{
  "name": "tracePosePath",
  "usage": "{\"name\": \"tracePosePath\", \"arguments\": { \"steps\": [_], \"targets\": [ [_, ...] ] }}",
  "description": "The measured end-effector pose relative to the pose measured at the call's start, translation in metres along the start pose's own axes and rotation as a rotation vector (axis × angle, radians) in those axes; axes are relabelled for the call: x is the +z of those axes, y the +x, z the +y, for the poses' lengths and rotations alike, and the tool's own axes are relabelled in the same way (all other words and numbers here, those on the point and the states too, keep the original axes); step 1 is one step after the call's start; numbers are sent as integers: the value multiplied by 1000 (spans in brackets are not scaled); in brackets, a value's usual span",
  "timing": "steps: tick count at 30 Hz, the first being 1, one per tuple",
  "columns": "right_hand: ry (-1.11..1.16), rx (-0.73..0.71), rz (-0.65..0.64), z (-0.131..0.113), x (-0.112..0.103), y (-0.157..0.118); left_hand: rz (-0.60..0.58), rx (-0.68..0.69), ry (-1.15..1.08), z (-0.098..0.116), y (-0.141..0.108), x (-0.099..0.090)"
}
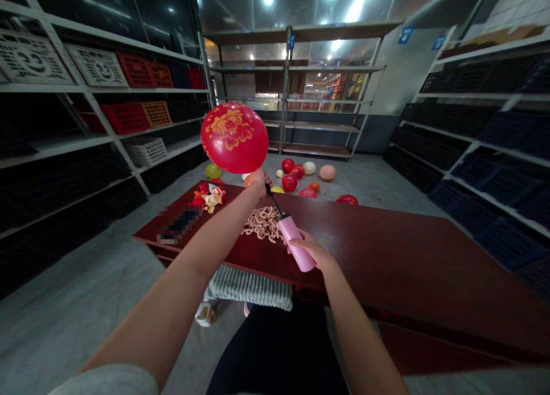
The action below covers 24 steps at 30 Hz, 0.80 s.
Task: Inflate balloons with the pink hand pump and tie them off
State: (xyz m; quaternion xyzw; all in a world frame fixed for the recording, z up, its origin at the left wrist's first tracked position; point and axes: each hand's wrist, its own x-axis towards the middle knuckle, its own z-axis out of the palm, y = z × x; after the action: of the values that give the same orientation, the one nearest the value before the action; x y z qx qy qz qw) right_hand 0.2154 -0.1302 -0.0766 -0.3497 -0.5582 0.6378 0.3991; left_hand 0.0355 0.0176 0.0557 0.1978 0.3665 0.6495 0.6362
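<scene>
Head view: shows a glossy, inflated red balloon [234, 137] with a gold floral print, above the far edge of the dark-red wooden table [387, 252]. Clamps its neck at the pink cylindrical pump's [295, 241] black rod [275, 202] in the fingers of the outstretched left hand [260, 179]. Wraps the right hand's [310, 249] fingers around the pink barrel, nearer the body. Includes blue signs [405, 35], too small to read.

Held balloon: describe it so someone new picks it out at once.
Start at the dark red table and find the left hand over its far edge. The balloon sits just above that hand, round and red with a gold floral print. Unlike the floor balloons beyond the table, it is held up in the air.
</scene>
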Motion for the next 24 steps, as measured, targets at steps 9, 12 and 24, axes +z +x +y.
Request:
{"name": "tracePosePath", "arguments": {
  "steps": [9,12,24],
  "targets": [
    [23,-5,-110,-5,1,-1,92,206,28,58,-15,5],
    [69,-43,-133,0,-6,-3,8,238,39,49,-23,21],
    [277,-37,5,9,-10,-2,-266,-75,190,-69,-51,46]
  ]
}}
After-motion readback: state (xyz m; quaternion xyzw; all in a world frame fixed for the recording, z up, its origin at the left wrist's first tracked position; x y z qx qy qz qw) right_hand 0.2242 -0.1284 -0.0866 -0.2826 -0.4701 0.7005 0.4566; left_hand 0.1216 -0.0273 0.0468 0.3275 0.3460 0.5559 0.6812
